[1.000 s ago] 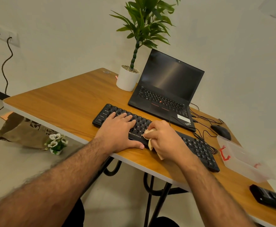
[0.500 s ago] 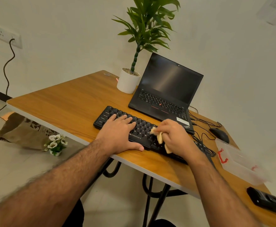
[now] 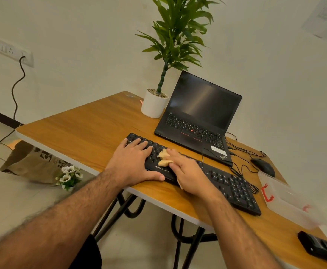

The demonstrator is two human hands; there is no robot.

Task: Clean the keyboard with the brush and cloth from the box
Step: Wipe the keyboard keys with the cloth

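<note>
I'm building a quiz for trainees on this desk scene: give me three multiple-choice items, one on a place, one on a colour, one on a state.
1. Where does the plant pot stand?
A. left of the laptop
B. on the floor
C. in the box

2. What colour are the box clasps?
A. blue
B. red
C. green

3. How does the right hand meet the cloth?
A. it hangs clear of it
B. it presses it on the keyboard
C. it drops it in the box

Answers:
1. A: the white pot sits on the desk at the laptop's left edge.
2. B: a red clasp shows on the clear box's near wall.
3. B: the fingers lie over the cloth on the keys, while the left hand rests flat on the keyboard's left end.
</note>
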